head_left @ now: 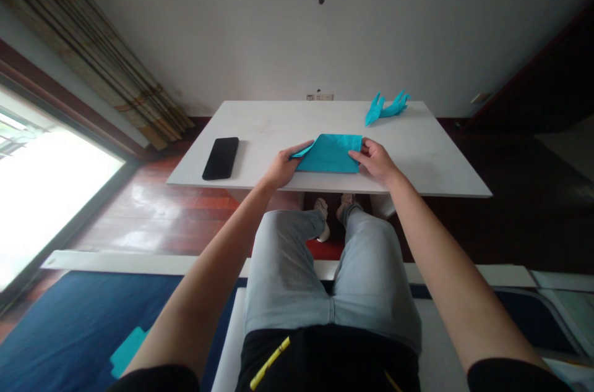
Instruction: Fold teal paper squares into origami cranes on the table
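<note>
A folded sheet of turquoise paper (330, 155) lies near the front edge of the white table, between my two hands. My left hand (282, 167) grips its left end, where a corner flap is lifted toward my fingers. At the right end, my right hand (375, 160) pinches the edge with the thumb on top and the fingers behind. Faint crease lines show along the paper's upper part. Beyond my right hand stands a folded turquoise origami figure (387, 109) with pointed ends.
The white table (417, 163) also bears a black smartphone (221, 158) at its left. More turquoise paper (128, 352) rests on the dark blue cover (93, 305) beside me. A wall with sockets (320, 97) rises behind the table; a curtain (106, 46) hangs at left.
</note>
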Tool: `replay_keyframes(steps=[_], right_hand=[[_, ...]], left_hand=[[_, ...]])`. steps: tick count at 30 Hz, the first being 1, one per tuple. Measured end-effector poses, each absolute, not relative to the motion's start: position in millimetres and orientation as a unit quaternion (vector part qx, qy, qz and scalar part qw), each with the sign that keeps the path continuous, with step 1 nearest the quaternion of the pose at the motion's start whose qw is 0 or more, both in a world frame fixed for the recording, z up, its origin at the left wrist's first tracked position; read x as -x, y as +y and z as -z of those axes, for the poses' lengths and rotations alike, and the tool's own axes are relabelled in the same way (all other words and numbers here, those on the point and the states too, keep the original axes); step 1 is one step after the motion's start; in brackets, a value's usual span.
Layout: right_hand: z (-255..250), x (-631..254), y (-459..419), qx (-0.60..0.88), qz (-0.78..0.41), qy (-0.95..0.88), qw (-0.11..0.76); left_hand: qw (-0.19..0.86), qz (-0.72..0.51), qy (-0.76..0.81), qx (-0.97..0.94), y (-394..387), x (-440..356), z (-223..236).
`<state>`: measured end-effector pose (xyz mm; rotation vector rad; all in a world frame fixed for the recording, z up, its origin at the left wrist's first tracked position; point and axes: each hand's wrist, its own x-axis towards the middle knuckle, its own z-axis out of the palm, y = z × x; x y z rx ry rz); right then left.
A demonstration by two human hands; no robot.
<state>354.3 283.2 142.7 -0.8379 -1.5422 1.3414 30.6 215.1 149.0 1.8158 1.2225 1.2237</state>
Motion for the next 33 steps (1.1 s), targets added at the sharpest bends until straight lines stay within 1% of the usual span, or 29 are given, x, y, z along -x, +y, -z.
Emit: replay_keyframes(steps=[4, 10, 15, 17, 20, 21, 23, 25, 27, 30, 33], right_hand=[[-142, -355, 284, 0.34, -0.535, -0.629, 0.451], [-139, -355, 286, 0.347, -0.513, -0.638, 0.459], [-133, -361, 296, 0.372, -0.502, -0.634, 0.456], [-131, -364, 300, 0.392, -0.444, -0.667, 0.451], [-134, -366, 299, 0.423, -0.278, -0.739, 0.445], [-135, -365, 297, 0.424, -0.22, -0.764, 0.434], [-140, -362, 289, 0.401, -0.135, -0.821, 0.383], [-143, -357, 281, 0.37, -0.099, -0.869, 0.313], [-145, -353, 275, 0.366, -0.089, -0.888, 0.263], [-144, -349, 274, 0.402, -0.077, -0.878, 0.249], [-142, -349, 277, 0.432, -0.068, -0.862, 0.257]], left_hand=[[0.302, -0.456, 0.463, -0.698, 212, -31, -152], [0.313, -0.464, 0.517, -0.647, 214, -32, -145], [0.275, -0.481, 0.537, -0.636, 218, -29, -141], [0.248, -0.474, 0.559, -0.633, 219, -27, -140], [0.201, -0.456, 0.593, -0.633, 220, -26, -138], [0.184, -0.448, 0.601, -0.636, 220, -26, -138], [0.154, -0.428, 0.608, -0.651, 219, -28, -139], [0.132, -0.405, 0.606, -0.672, 217, -31, -141], [0.118, -0.383, 0.597, -0.695, 214, -35, -144], [0.112, -0.346, 0.564, -0.741, 205, -40, -148], [0.087, -0.259, 0.513, -0.814, 195, -43, -150]])
